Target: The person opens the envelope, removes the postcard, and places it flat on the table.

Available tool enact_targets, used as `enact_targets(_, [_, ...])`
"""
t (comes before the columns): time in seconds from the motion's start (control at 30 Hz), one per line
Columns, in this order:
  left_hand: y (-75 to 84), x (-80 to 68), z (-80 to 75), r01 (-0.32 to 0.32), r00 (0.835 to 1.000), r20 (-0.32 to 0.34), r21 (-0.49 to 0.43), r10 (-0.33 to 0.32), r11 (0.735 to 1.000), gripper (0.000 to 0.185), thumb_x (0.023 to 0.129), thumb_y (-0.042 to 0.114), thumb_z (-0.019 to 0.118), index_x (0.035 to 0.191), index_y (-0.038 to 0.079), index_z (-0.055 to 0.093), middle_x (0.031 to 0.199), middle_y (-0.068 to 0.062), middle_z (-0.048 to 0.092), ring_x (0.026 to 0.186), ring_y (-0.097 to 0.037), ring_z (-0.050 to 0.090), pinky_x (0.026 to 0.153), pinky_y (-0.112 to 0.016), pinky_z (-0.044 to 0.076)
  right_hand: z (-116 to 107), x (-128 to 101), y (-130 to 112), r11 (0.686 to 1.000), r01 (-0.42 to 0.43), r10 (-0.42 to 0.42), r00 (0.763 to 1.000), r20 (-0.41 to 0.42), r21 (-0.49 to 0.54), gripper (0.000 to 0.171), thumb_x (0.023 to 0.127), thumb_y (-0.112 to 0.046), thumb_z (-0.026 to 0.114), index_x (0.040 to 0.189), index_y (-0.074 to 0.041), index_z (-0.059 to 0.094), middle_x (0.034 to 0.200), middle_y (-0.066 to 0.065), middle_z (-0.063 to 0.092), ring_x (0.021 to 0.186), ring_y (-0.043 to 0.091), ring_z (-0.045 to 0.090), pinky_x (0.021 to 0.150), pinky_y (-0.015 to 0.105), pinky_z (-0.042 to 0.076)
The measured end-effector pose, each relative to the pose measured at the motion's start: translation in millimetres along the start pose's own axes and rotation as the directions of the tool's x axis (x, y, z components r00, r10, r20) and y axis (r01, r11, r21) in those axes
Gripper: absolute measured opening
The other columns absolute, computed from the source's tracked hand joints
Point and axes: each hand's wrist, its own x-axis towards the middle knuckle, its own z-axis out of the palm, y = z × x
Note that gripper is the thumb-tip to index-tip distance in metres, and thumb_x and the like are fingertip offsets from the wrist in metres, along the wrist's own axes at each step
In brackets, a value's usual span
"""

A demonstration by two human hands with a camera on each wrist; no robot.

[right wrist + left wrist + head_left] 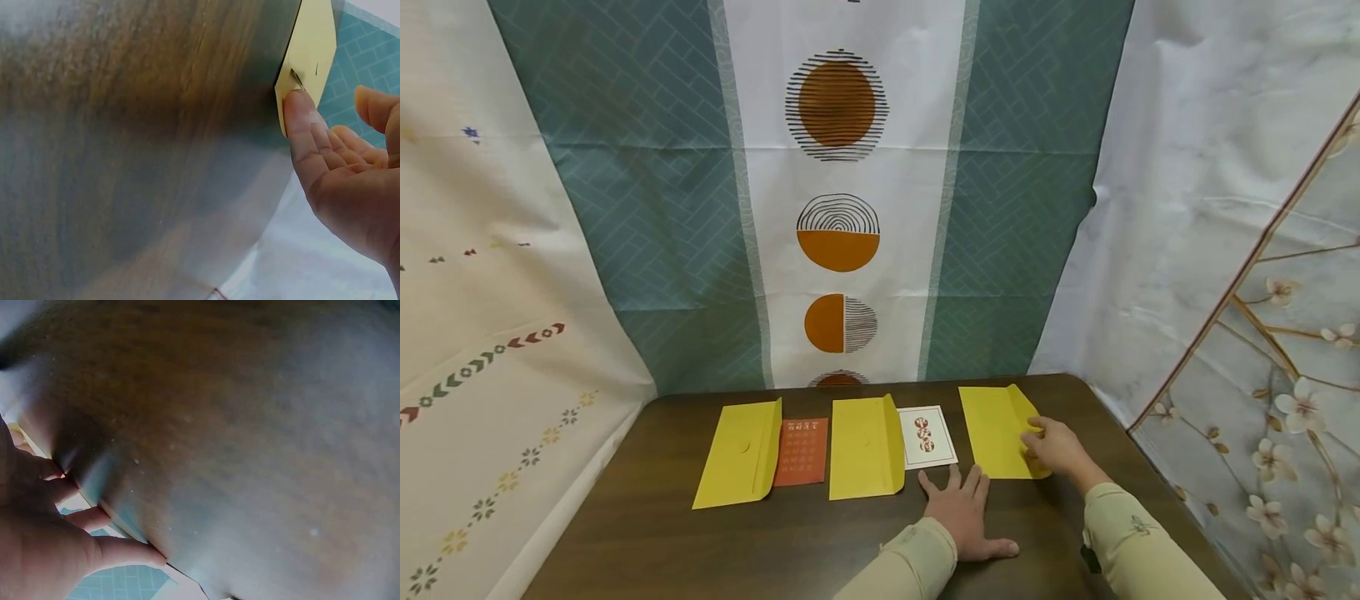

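Note:
Three yellow envelopes lie along the table with their flaps on the right side. My right hand (1060, 450) is at the flap of the rightmost envelope (992, 429). In the right wrist view, an outstretched finger touches this yellow envelope (310, 47) beside its slit, while the thumb stands apart from it. Fingers spread, my left hand (958, 515) rests on the tabletop, just below a white card (936, 448) with red characters. In the left wrist view the left hand (44, 544) shows its straight fingers along the table surface.
The white card sits by the flap of the middle envelope (857, 450). Next to the left envelope (730, 458) is a red card (805, 467) with faint print. The dark wooden table (700, 550) backs onto a patterned curtain (1015, 167), with cloth hanging on both sides.

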Motion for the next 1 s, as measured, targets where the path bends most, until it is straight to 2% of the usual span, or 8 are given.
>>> enact_targets(0.2, [0.4, -0.2, -6.0, -0.002, 1.000, 0.009, -0.024, 0.002, 1.000, 0.109, 0.081, 0.101, 0.045, 0.167, 0.035, 0.037, 0.174, 0.014, 0.033, 0.161, -0.028, 0.038, 0.113, -0.081, 0.037, -4, -4, 1, 1.000, 0.005, -0.005, 1.000, 0.011, -0.019, 0.056, 0.109, -0.014, 0.058, 0.153, 0.017, 0.041, 0.127, 0.035, 0.070, 0.092, 0.027, 0.076, 0.080, 0.040, 0.061])
enact_targets(0.43, [-1.0, 5.2, -9.0, 0.026, 0.999, -0.036, -0.033, -0.028, 0.999, 0.111, 0.078, 0.101, 0.050, 0.165, 0.032, 0.041, 0.171, 0.011, 0.039, 0.159, -0.030, 0.041, 0.110, -0.082, 0.038, -5, -1, -4, 0.985, -0.039, 0.028, 0.997, 0.069, 0.167, 0.060, 0.112, -0.015, 0.052, 0.158, 0.017, 0.032, 0.133, 0.036, 0.064, 0.091, 0.024, 0.076, 0.077, 0.039, 0.065])
enact_targets(0.5, [-1.1, 4.6, -10.2, 0.026, 0.999, -0.031, -0.040, -0.027, 0.999, 0.110, 0.078, 0.100, 0.052, 0.165, 0.032, 0.041, 0.171, 0.012, 0.039, 0.158, -0.030, 0.042, 0.109, -0.082, 0.038, -5, 1, -3, 0.977, -0.064, 0.047, 0.995, 0.086, 0.201, 0.061, 0.112, -0.015, 0.051, 0.158, 0.018, 0.030, 0.128, 0.034, 0.065, 0.089, 0.023, 0.075, 0.076, 0.038, 0.064])
enact_targets(0.67, [0.0, 4.5, -9.9, 0.022, 1.000, -0.018, -0.041, -0.022, 0.999, 0.110, 0.078, 0.100, 0.052, 0.165, 0.033, 0.041, 0.171, 0.012, 0.038, 0.159, -0.030, 0.041, 0.110, -0.082, 0.039, -6, 4, 5, 0.935, -0.148, 0.110, 0.985, 0.134, 0.322, 0.065, 0.112, -0.017, 0.053, 0.161, 0.016, 0.026, 0.120, 0.025, 0.063, 0.086, 0.021, 0.070, 0.073, 0.036, 0.061])
enact_targets(0.9, [1.9, 2.8, -10.8, 0.009, 1.000, 0.007, -0.060, -0.008, 0.998, 0.110, 0.078, 0.098, 0.055, 0.165, 0.032, 0.041, 0.172, 0.011, 0.038, 0.159, -0.031, 0.041, 0.110, -0.082, 0.038, -12, 0, 16, 0.887, -0.196, 0.120, 0.972, 0.202, 0.419, 0.065, 0.116, -0.019, 0.047, 0.164, 0.014, 0.019, 0.136, 0.026, 0.064, 0.089, 0.016, 0.069, 0.076, 0.030, 0.058])
enact_targets(1.0, [2.7, 1.2, -13.8, 0.006, 1.000, 0.016, -0.068, -0.005, 0.998, 0.110, 0.079, 0.098, 0.054, 0.165, 0.031, 0.041, 0.172, 0.011, 0.038, 0.159, -0.031, 0.041, 0.111, -0.082, 0.038, -13, 1, 17, 0.874, -0.213, 0.126, 0.967, 0.219, 0.437, 0.065, 0.116, -0.020, 0.047, 0.165, 0.012, 0.020, 0.128, 0.019, 0.069, 0.087, 0.013, 0.068, 0.075, 0.027, 0.056])
